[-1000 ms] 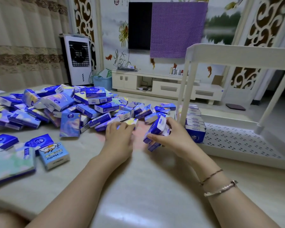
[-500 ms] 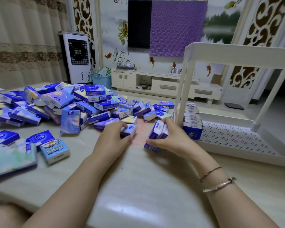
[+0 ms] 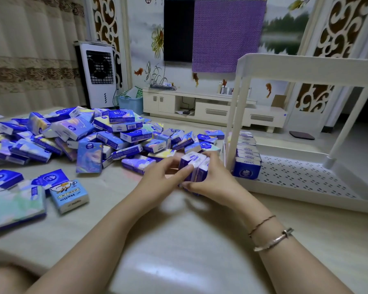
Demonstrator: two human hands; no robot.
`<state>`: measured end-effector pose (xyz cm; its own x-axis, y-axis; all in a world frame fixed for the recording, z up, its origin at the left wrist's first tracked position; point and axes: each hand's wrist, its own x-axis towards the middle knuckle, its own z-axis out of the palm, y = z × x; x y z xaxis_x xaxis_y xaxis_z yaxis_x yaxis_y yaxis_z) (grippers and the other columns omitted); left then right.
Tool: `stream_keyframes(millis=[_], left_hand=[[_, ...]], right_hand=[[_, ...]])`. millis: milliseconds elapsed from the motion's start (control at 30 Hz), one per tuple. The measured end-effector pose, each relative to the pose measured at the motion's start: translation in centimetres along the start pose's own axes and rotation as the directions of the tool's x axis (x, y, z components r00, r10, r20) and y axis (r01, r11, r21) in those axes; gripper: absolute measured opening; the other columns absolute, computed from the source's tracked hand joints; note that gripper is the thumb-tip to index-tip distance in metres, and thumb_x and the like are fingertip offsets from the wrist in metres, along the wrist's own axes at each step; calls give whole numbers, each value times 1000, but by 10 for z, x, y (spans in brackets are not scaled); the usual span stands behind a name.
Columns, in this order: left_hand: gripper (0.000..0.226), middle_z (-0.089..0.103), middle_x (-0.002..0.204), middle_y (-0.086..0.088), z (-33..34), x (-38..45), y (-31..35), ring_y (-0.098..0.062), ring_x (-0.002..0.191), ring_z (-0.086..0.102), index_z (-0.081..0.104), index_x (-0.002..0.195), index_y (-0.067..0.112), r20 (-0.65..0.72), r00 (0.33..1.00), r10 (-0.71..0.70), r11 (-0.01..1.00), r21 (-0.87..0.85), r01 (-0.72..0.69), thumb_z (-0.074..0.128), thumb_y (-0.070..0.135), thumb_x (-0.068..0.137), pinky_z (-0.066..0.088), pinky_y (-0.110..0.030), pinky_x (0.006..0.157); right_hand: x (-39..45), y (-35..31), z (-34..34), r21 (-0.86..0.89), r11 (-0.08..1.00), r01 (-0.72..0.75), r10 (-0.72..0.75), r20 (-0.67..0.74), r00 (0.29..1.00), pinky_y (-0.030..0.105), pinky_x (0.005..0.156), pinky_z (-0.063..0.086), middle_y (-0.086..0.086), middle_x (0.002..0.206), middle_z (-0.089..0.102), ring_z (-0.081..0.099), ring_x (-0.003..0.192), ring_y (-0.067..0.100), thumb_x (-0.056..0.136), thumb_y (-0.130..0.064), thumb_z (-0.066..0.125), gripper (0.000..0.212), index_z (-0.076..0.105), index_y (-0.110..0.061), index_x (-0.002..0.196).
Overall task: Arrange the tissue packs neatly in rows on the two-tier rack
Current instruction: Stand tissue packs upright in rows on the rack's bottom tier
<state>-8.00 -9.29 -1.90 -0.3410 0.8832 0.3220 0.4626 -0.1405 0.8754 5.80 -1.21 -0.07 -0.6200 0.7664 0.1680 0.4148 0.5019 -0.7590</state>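
gripping a small bundle of packs from both sides, the person's hands meet just in front of the two-tier rack. the right hand has thumb and fingers curled round the bundle; the left hand pinches its near side, fingertips on the white tops. the bundle sits just left of the rack's front post, low over the pale worktop.

the packs look light, soft and film-wrapped, so likely slippery; a judgement is that squeezing the broad faces from both ends holds them square, while a loose hold could let one slide out.

a second ago the left hand was reaching into the loose heap, well left of the rack, and half a second ago it was bringing one pack over; now that pack appears joined to the bundle.

beyond the hands, a row of packs stands upright on the rack's lower tier, against the left edge and running back. the rack's upper tier shows no packs from this angle.
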Motion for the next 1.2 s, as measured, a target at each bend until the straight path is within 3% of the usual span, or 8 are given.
stream_keyframes(millis=[167,267,500,667,767,867,1033,1200], left_hand=[[72,66,112,18,-1,1,-7,5,105,60,56,115,29,19,999,-38,998,50,37,73,65,55,50,-30,95],[75,62,114,20,2,-1,-6,6,106,58,52,119,28,35,999,-19,996,88,16,83,52,56,50,-24,93],[62,61,118,10,6,-12,3,5,104,58,51,122,22,92,993,67,998,-4,-67,82,8,70,47,-9,81],[67,41,127,0,27,-16,21,-13,116,51,52,131,21,158,979,128,979,-176,-100,81,6,73,50,-27,98],[66,43,124,4,51,-10,47,-9,114,50,52,130,31,195,957,217,957,-235,-169,78,14,72,46,-25,101],[57,54,120,5,73,-2,76,0,103,53,55,124,35,63,941,334,913,-272,-305,67,11,74,42,-17,98],[31,62,116,0,86,39,67,-12,94,54,60,117,14,-352,934,66,895,-393,-211,46,3,92,44,-19,84],[28,58,115,1,110,86,13,-13,113,50,57,118,15,-180,972,-154,909,-410,68,41,28,101,34,-33,107]], right_hand=[[1,7,-19,324,935,-145,48,288,956,38,79,57,9,115,64,69,90,28,81,10,62,79,22,-18,143],[-4,3,-21,365,925,-109,-2,290,957,30,64,58,5,101,68,67,66,23,88,11,54,58,41,-18,135],[-14,3,-26,278,959,-58,-19,266,964,28,58,57,3,121,62,67,63,22,82,2,69,58,45,-20,130],[-38,10,-64,208,978,3,-27,113,993,7,55,43,-6,116,66,62,81,-4,71,-8,82,60,53,-25,121],[-56,15,-95,254,967,11,-17,19,1000,17,55,49,-7,107,69,65,77,2,74,-9,80,53,58,-27,119],[-67,29,-127,307,952,-8,60,-162,985,22,49,41,-7,99,68,54,58,8,77,-15,78,46,58,-26,117],[-62,65,-160,300,948,-107,227,-400,888,26,55,44,-3,109,59,56,65,12,78,-21,77,47,46,-22,113],[-6,92,-165,213,952,-221,284,-340,896,24,58,48,-6,112,52,58,80,9,78,-19,78,52,47,-20,119]])
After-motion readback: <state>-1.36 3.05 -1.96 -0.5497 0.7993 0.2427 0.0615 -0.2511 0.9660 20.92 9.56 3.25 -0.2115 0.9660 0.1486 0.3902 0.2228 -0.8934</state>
